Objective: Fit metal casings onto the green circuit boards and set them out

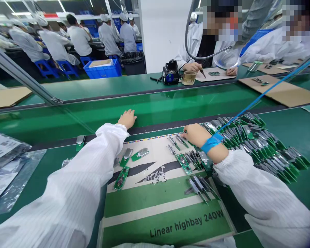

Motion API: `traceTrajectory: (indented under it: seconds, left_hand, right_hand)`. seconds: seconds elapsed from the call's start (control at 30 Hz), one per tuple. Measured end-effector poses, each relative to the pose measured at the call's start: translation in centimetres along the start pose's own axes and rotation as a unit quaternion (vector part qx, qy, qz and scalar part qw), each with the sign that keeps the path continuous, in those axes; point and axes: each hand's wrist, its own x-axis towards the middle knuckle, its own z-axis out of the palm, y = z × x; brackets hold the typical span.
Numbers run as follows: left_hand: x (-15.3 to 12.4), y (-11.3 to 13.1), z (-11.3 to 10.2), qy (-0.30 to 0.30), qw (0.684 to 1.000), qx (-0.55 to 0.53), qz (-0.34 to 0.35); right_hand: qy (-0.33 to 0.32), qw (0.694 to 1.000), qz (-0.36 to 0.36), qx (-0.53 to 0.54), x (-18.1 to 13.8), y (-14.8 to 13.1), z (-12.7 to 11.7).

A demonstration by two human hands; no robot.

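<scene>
My left hand (127, 118) lies flat with fingers spread on the green conveyor belt (93, 113), holding nothing. My right hand (195, 134), with a blue wrist strap (211, 142), is curled at the far edge of the printed cardboard mat (157, 206), its fingertips pinched at a small green circuit board (181, 140); the fingers are partly hidden. More small boards (121, 178) with metal shields lie scattered on the mat, beside a little heap of tiny metal parts (155, 176).
A large pile of green boards (258, 144) lies to the right. Plastic bags (5, 165) lie at the left. Across the belt a person solders beside a soldering station (170, 72) and tape roll (188, 78). A blue cord (260, 96) runs from the strap.
</scene>
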Motion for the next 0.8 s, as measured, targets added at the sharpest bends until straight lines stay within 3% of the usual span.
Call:
traceTrajectory:
  seconds: [0.13, 0.3, 0.4, 0.5, 0.63, 0.8]
  left_hand:
    - [0.8, -1.8, 1.7, 0.000, 1.000, 0.010, -0.024]
    - [1.6, -1.8, 1.9, 0.015, 0.998, -0.025, -0.061]
    - [2.1, -1.3, 1.7, 0.015, 0.992, -0.078, -0.097]
    - [2.2, -0.9, 1.2, 0.002, 0.979, -0.156, -0.131]
    - [0.6, -0.5, -0.2, -0.013, 0.942, -0.296, -0.156]
    - [-5.5, 0.7, -2.7, -0.053, 0.850, -0.496, -0.169]
  right_hand:
    - [-0.028, 0.999, -0.018, -0.026, 0.3, 0.0, 1.6]
    - [0.006, 0.998, -0.056, -0.039, -1.5, -0.6, 1.0]
    - [0.006, 0.986, -0.166, -0.014, -3.5, -3.0, 0.8]
    - [-0.033, 0.947, -0.320, 0.020, -4.9, -6.4, 1.5]
    - [-0.068, 0.907, -0.415, 0.020, -4.6, -9.9, 3.5]
    - [-0.087, 0.902, -0.424, 0.015, -3.2, -11.2, 5.6]
